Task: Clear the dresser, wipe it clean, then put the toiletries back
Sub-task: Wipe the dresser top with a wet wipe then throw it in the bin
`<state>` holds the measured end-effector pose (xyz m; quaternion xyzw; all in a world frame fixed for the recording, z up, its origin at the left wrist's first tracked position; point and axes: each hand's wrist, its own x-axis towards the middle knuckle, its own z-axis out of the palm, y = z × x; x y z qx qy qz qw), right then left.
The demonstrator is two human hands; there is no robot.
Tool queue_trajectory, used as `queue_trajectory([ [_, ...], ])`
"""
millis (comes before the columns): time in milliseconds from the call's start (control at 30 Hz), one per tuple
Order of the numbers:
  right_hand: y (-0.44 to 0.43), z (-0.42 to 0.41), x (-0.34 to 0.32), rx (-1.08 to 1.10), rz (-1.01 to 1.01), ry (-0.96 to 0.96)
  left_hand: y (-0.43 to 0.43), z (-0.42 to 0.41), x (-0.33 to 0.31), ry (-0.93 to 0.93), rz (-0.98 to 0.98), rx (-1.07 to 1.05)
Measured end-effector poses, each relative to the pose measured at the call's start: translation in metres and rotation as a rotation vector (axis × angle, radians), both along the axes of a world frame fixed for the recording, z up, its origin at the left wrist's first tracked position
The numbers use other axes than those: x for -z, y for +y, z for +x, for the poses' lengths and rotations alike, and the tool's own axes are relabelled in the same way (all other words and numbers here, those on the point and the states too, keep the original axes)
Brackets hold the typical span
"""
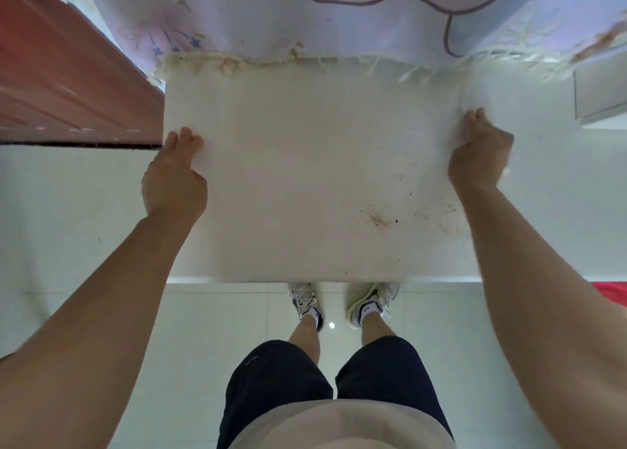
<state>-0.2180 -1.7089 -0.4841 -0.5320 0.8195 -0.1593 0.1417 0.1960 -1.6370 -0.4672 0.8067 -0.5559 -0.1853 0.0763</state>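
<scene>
A white flat sheet (315,177) lies over the white dresser top (529,231). Brown specks and a smear stain it near its front right, and its far edge is frayed and yellowed. My left hand (174,177) grips the sheet's left edge with curled fingers. My right hand (480,150) grips its right edge the same way. No toiletries or cloth are in view.
A reddish-brown door (68,85) stands at the far left. Pastel cartoon-print fabric (339,17) hangs behind the dresser. A white box (599,99) sits at the right rear. My feet (342,304) stand on the pale tiled floor, with something red (610,292) at the right edge.
</scene>
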Motion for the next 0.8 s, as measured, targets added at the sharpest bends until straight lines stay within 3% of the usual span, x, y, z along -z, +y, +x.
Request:
queue_trajectory([
  [100, 0.019, 0.061, 0.002, -0.137, -0.044, 0.01, 0.0, -0.007, -0.001, -0.139, 0.076, 0.104],
  [233, 0.068, 0.167, -0.001, -0.71, -0.071, -0.103, -0.001, -0.019, 0.0, -0.265, 0.193, 0.12],
  [300, 0.077, 0.175, -0.005, -0.839, -0.121, -0.186, 0.002, -0.027, 0.005, -0.271, 0.185, 0.104],
  [400, 0.071, 0.111, -0.018, -0.667, -0.349, -0.247, 0.017, -0.053, 0.01, -0.173, -0.02, -0.007],
  [500, 0.063, -0.001, -0.02, -0.26, -0.48, -0.066, 0.042, -0.091, 0.012, -0.107, -0.197, 0.005],
  [567, 0.064, -0.074, -0.018, 0.032, -0.354, 0.064, 0.056, -0.12, 0.015, -0.07, -0.257, 0.065],
  [633, 0.075, -0.116, -0.01, 0.256, -0.149, 0.051, 0.066, -0.146, 0.017, -0.078, -0.248, 0.108],
  [700, 0.089, -0.12, 0.001, 0.323, -0.046, 0.013, 0.069, -0.166, 0.017, -0.073, -0.188, 0.078],
  [800, 0.105, -0.064, 0.015, 0.11, -0.07, 0.019, 0.064, -0.177, 0.018, -0.092, -0.142, 0.026],
])
